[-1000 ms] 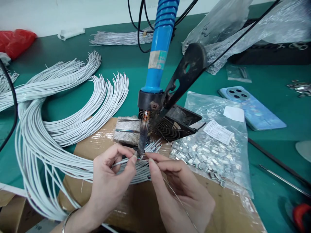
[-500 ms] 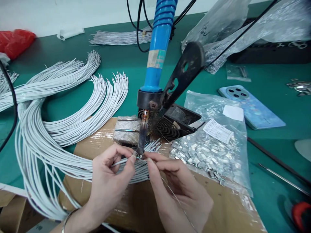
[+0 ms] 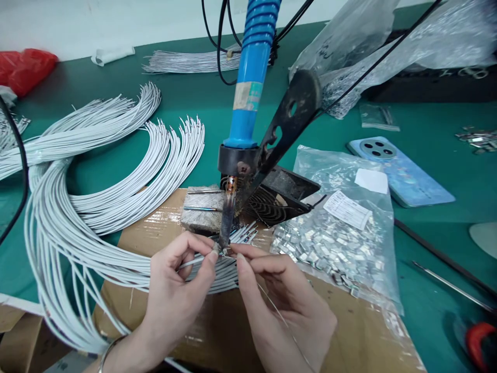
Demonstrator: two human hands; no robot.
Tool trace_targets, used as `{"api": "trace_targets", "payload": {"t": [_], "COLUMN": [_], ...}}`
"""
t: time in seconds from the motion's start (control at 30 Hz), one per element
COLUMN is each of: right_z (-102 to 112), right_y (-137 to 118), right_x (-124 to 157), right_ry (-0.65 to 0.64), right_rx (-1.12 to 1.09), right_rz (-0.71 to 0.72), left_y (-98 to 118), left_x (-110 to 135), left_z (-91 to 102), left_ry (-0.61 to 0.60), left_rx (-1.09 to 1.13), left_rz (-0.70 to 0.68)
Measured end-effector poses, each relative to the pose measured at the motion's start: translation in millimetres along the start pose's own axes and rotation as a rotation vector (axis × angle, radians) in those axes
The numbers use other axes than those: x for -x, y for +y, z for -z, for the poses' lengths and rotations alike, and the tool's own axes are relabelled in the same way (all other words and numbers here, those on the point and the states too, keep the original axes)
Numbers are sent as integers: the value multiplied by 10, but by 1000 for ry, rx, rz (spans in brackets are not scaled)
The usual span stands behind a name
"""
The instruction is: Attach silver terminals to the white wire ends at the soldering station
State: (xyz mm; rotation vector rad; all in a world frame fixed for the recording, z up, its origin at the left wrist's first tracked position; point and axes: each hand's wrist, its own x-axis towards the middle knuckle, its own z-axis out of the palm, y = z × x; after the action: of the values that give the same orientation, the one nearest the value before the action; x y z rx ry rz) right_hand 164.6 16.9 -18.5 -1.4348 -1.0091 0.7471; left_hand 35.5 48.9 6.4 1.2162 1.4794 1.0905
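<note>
Between thumb and forefinger, my left hand [image 3: 182,285] pinches a white cable [image 3: 193,261] close to its end. My right hand [image 3: 285,305] is closed on a thin strand of solder wire [image 3: 282,317], which trails down across the palm. Both sets of fingertips meet just under the dark tip of a blue-handled soldering iron [image 3: 227,220], held pointing down in a black bracket [image 3: 285,122]. A small shiny metal piece [image 3: 225,252] sits at the tip, partly hidden by my fingers. Behind my hands lie the ends of many white cables [image 3: 244,234].
A plastic bag of small metal clips [image 3: 334,248] lies to the right, beside a blue phone [image 3: 404,171]. Coiled white cables [image 3: 50,217] fill the left. A fan [image 3: 277,199] and a grey block [image 3: 202,220] stand behind the iron. Cardboard [image 3: 217,331] covers the front.
Almost nothing differs. My right hand has shifted very slightly, and the whole view has drifted a little; both hands keep their hold at the iron's tip.
</note>
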Motion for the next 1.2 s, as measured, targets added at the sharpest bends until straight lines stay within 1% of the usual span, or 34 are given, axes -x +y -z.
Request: {"api": "trace_targets", "payload": {"t": [0.2, 0.3, 0.5, 0.67, 0.9, 1.07, 1.2], "right_z": [-12, -15, -21, -31, -49, -65, -71], "right_y": [-15, -8, -12, -7, -11, -32, -27], "right_x": [-6, -13, -5, 8, 8, 11, 10], "right_ry": [7, -8, 25, 47, 61, 82, 84], "right_rx": [-2, -8, -3, 32, 10, 8, -1], "right_rz": [-25, -9, 7, 27, 40, 32, 42], "left_y": [-70, -80, 13, 82, 88, 83, 96], "left_x": [29, 34, -27, -60, -63, -49, -58], "left_z": [12, 18, 11, 6, 22, 54, 43], "left_ry": [-24, -31, -53, -67, -80, -125, -108], "left_rx": [-17, -42, -50, -15, 28, 41, 48], "left_rz": [-49, -71, -66, -55, -42, -29, -31]}}
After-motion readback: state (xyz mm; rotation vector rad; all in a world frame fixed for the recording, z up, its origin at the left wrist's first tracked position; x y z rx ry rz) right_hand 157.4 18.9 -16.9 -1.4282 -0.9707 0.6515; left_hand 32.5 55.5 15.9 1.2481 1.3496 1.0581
